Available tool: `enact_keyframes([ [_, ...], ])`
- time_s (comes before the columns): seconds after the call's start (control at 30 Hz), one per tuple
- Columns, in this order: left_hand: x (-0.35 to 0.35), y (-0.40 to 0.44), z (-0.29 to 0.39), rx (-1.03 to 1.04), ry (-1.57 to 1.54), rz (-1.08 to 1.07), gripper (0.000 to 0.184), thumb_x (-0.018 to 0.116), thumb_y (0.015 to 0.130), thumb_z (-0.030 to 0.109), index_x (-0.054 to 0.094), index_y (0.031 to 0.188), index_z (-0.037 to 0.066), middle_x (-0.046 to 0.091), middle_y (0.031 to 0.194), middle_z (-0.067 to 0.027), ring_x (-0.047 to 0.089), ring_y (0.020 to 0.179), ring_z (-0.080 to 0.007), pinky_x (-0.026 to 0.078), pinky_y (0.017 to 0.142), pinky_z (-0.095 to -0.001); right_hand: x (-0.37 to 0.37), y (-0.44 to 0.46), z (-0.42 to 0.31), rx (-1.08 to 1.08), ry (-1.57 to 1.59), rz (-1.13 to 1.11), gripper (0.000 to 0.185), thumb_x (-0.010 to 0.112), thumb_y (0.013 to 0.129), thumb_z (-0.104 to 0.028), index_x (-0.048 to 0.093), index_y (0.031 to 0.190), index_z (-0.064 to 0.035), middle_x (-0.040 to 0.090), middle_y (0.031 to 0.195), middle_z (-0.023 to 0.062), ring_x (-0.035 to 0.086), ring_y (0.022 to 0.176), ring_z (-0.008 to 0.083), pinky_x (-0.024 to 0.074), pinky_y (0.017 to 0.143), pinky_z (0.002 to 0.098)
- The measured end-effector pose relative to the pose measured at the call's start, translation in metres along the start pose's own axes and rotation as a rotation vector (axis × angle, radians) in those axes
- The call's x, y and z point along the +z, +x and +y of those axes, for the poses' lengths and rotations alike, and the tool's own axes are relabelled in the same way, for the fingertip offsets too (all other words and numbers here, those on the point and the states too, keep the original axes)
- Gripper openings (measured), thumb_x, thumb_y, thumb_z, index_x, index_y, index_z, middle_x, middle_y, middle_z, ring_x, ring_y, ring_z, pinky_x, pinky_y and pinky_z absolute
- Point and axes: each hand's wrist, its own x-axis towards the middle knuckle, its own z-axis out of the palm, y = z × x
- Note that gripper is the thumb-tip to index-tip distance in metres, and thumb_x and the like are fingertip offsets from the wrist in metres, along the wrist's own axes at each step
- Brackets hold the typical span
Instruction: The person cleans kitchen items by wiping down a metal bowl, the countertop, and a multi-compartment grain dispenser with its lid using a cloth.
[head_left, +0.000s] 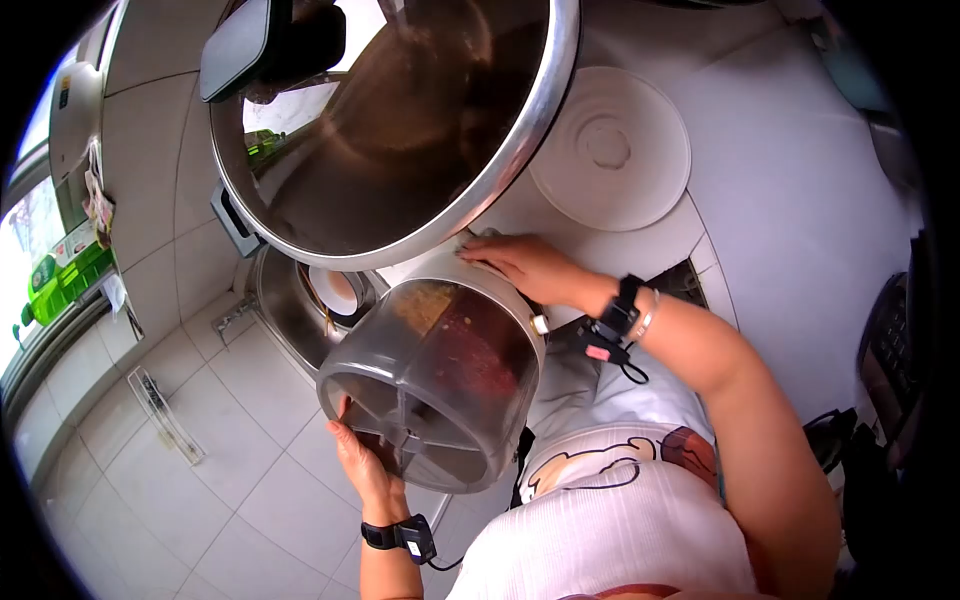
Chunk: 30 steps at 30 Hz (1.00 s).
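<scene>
A clear round food storage container (440, 370) with inner dividers is tilted in front of my body. Yellowish and dark red contents show through its wall near the white end (515, 300), which has a small white knob at the side. My left hand (365, 465) grips the clear divided end at its lower left, thumb and fingers against the rim. My right hand (520, 265) lies over the white end with its fingers close together. Something pale is at its fingertips; I cannot make out what.
A large glass lid (400, 130) with a metal rim and dark handle looms above the container. Behind are a white round plate-like lid (610, 148) and a metal sink (275, 300) with a bowl (336, 290). A green bottle (70, 275) stands by the window.
</scene>
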Motion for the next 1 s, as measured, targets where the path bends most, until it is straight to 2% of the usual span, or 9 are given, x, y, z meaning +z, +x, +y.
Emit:
enact_keyframes([
  [0.07, -0.002, 0.007, 0.000, 0.044, -0.003, -0.019, 0.067, 0.043, 0.089, 0.056, 0.041, 0.131, 0.003, 0.044, 0.131, -0.0118, 0.045, 0.119, -0.0251, 0.038, 0.099, -0.0375, -0.001, -0.025, -0.007, -0.014, -0.090, 0.096, 0.030, 0.049, 0.087, -0.004, 0.059, 0.115, -0.0058, 0.057, 0.120, 0.0141, 0.055, 0.109, 0.0297, 0.0432, 0.093, 0.0358],
  [0.13, -0.008, 0.021, 0.003, 0.166, 0.089, -0.154, 0.059, 0.041, 0.093, 0.050, 0.046, 0.126, 0.002, 0.049, 0.126, -0.0099, 0.049, 0.114, -0.0229, 0.042, 0.095, -0.0369, -0.005, -0.059, -0.026, 0.028, 0.047, 0.129, 0.034, 0.048, 0.085, 0.001, 0.058, 0.117, -0.0053, 0.056, 0.123, 0.0132, 0.053, 0.113, 0.0292, 0.0416, 0.097, 0.0345],
  [0.2, -0.003, 0.025, 0.010, 0.188, 0.117, -0.184, 0.058, 0.040, 0.094, 0.049, 0.047, 0.126, 0.001, 0.050, 0.124, -0.0099, 0.050, 0.112, -0.0218, 0.043, 0.095, -0.0354, -0.005, -0.068, -0.039, 0.051, 0.136, 0.155, 0.035, 0.047, 0.084, 0.003, 0.058, 0.117, -0.0051, 0.055, 0.124, 0.0128, 0.053, 0.114, 0.0291, 0.0410, 0.098, 0.0341],
  [0.27, -0.001, 0.030, 0.013, 0.241, 0.173, -0.212, 0.057, 0.037, 0.095, 0.047, 0.047, 0.125, -0.001, 0.053, 0.121, -0.0098, 0.053, 0.109, -0.0198, 0.044, 0.092, -0.0326, -0.002, -0.059, -0.054, -0.054, 0.161, 0.196, 0.037, 0.045, 0.084, 0.004, 0.057, 0.118, -0.0043, 0.055, 0.125, 0.0124, 0.052, 0.116, 0.0295, 0.0396, 0.100, 0.0342],
  [0.43, 0.004, 0.030, 0.020, 0.207, 0.174, -0.220, 0.056, 0.037, 0.095, 0.047, 0.047, 0.126, 0.001, 0.053, 0.120, -0.0094, 0.053, 0.108, -0.0202, 0.046, 0.090, -0.0324, -0.003, -0.012, -0.013, -0.002, 0.048, 0.097, 0.034, 0.044, 0.088, 0.002, 0.056, 0.120, -0.0042, 0.055, 0.124, 0.0116, 0.052, 0.115, 0.0286, 0.0398, 0.098, 0.0335],
  [0.7, 0.003, 0.034, 0.022, 0.200, 0.243, -0.217, 0.058, 0.037, 0.093, 0.053, 0.049, 0.125, 0.005, 0.052, 0.121, -0.0080, 0.054, 0.107, -0.0177, 0.050, 0.083, -0.0305, -0.005, -0.091, -0.032, 0.095, 0.064, 0.171, 0.039, 0.047, 0.084, 0.006, 0.056, 0.120, -0.0046, 0.054, 0.126, 0.0142, 0.049, 0.119, 0.0295, 0.0385, 0.100, 0.0335],
  [0.83, 0.001, 0.036, 0.022, 0.222, 0.276, -0.236, 0.059, 0.036, 0.093, 0.054, 0.049, 0.126, 0.006, 0.052, 0.123, -0.0079, 0.054, 0.107, -0.0190, 0.049, 0.085, -0.0323, -0.010, -0.040, -0.047, -0.012, 0.061, 0.138, 0.036, 0.045, 0.087, 0.002, 0.057, 0.120, -0.0056, 0.055, 0.123, 0.0158, 0.050, 0.119, 0.0288, 0.0394, 0.098, 0.0326],
  [0.9, -0.001, 0.037, 0.022, 0.204, 0.268, -0.250, 0.060, 0.036, 0.093, 0.055, 0.048, 0.127, 0.007, 0.051, 0.124, -0.0079, 0.051, 0.113, -0.0211, 0.046, 0.090, -0.0354, -0.007, -0.017, -0.026, -0.066, 0.011, 0.096, 0.032, 0.045, 0.087, 0.000, 0.058, 0.116, -0.0039, 0.058, 0.118, 0.0166, 0.054, 0.111, 0.0296, 0.0421, 0.094, 0.0336],
  [1.0, -0.003, 0.029, 0.024, 0.049, 0.065, -0.181, 0.056, 0.039, 0.095, 0.046, 0.036, 0.135, 0.007, 0.044, 0.132, -0.0082, 0.041, 0.122, -0.0236, 0.031, 0.103, -0.0373, -0.008, -0.014, -0.021, -0.031, -0.074, 0.098, 0.031, 0.044, 0.087, 0.000, 0.058, 0.115, -0.0025, 0.059, 0.117, 0.0165, 0.055, 0.110, 0.0298, 0.0423, 0.094, 0.0337],
])
